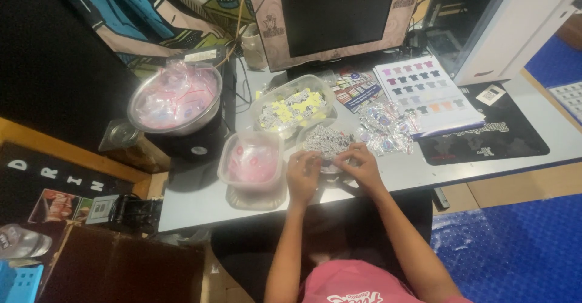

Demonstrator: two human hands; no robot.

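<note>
My left hand (302, 175) and my right hand (359, 164) meet at the near edge of a clear tub of small grey-and-white pieces (326, 140). The fingers of both hands pinch something small between them; it is too small to make out. A square clear tub holding small pink-tinted plastic bags (251, 160) stands just left of my left hand. Behind it, an oval clear tub (294, 107) holds yellow and white pieces.
A steel bowl (176, 100) full of clear bags sits on a black box at the left. Loose small packets (385, 130) lie right of the tubs, beside a printed sheet of shirt colours (424, 94) and a black mat (491, 136). A dark monitor (336, 12) stands behind.
</note>
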